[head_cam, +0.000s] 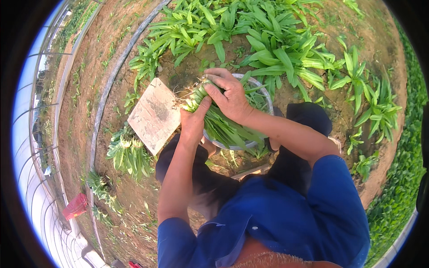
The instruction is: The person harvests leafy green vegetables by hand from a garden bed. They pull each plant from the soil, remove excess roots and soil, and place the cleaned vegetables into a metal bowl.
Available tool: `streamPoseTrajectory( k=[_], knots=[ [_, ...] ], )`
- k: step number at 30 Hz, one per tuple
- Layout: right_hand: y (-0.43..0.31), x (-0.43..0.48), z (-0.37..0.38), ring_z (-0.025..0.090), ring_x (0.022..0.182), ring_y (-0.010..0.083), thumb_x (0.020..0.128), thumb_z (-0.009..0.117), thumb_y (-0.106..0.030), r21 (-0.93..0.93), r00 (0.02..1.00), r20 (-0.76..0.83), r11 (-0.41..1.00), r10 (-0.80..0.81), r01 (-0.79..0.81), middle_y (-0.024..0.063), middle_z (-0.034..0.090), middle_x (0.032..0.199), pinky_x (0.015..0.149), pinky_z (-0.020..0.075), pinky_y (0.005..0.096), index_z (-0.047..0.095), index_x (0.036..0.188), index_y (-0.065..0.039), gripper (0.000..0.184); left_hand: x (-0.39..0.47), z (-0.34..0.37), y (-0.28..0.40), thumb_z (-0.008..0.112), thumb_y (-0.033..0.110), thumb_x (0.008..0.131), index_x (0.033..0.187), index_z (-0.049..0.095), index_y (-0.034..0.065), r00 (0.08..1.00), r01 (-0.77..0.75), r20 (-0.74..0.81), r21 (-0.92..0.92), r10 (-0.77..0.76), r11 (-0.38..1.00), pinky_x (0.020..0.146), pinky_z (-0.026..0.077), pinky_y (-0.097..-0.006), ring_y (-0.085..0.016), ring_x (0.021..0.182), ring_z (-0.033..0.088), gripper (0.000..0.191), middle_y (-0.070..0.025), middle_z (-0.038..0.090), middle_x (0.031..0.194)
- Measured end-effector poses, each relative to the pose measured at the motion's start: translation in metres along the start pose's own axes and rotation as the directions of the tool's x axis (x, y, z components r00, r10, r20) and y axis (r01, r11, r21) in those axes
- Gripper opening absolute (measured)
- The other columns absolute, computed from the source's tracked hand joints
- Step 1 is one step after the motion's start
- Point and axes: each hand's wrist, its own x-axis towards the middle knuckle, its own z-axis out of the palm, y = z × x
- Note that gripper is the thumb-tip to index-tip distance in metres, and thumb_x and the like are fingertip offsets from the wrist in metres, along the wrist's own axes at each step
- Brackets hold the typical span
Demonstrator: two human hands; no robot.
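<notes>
Both hands grip a thick bundle of long-leaved greens (pixel 221 122), its pale stems and thin roots toward the upper left. My left hand (pixel 194 122) wraps the lower side of the stems, thumb up along them. From above, my right hand (pixel 228 93) closes over the other side of the bundle. Beneath the leaves stands a round tub with a grey rim (pixel 268 97), holding more loose green leaves (pixel 253 95). A square, soil-stained board (pixel 156 115) lies left of the hands, close to the root ends. What lies under the bundle in the tub is hidden.
Leafy plants (pixel 268 50) grow in the soil ahead and to the right. Gathered bunches of greens (pixel 130 150) lie on the ground at left, near a grey hose (pixel 107 80). A red bag (pixel 75 206) sits farther left, by the greenhouse frame (pixel 55 134).
</notes>
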Motion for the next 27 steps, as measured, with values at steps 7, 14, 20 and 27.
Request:
streamPoseTrajectory(
  k=[7,14,20,27],
  knots=[
    [-0.012,-0.003,-0.001,0.063,0.114,0.0371,0.098,0.062,-0.039,-0.096,0.964,0.180,0.979,0.197,-0.182,0.0210,0.065,0.124,0.098,0.0486,0.0413,0.058,0.132,0.002,0.053,0.010,-0.002,-0.005,0.073,0.008,0.094,0.119,0.065,0.0005,0.988,-0.132,-0.074,0.037,0.135,0.991,0.084,0.054,-0.0304,-0.014,0.097,0.065,0.027,-0.0048,0.069,0.111],
    [-0.014,-0.010,-0.014,0.069,0.097,0.0402,0.065,0.084,-0.058,-0.196,0.806,0.439,0.918,0.397,-0.346,0.0225,0.070,0.106,0.087,0.0529,0.0459,0.053,0.132,0.001,0.095,0.008,0.001,0.006,0.075,0.010,0.089,0.128,0.056,0.0005,0.986,0.025,-0.156,-0.172,-0.053,0.985,0.090,0.057,-0.0396,-0.024,0.102,0.068,0.045,-0.0121,0.067,0.115],
    [-0.006,-0.008,-0.022,0.069,0.098,0.0208,0.073,0.086,-0.029,0.069,0.861,0.384,0.920,0.333,-0.386,0.0147,0.072,0.108,0.089,0.0534,0.0344,0.062,0.121,-0.001,0.061,0.013,0.000,0.012,0.082,0.013,0.086,0.122,0.065,0.0029,0.992,0.082,0.106,-0.146,-0.067,0.986,0.092,0.052,-0.0329,-0.016,0.102,0.065,0.042,-0.0062,0.070,0.115],
    [-0.029,0.001,-0.033,0.065,0.103,0.0149,0.079,0.084,-0.021,0.167,0.762,0.589,0.882,0.270,-0.441,0.0079,0.070,0.114,0.091,0.0521,0.0337,0.062,0.124,-0.002,0.053,0.004,-0.017,0.042,0.083,0.027,0.079,0.144,0.049,-0.0013,0.892,0.017,0.451,0.022,-0.025,1.000,0.113,0.040,-0.0426,-0.027,0.130,0.055,0.079,-0.0169,0.057,0.142]
  ],
)
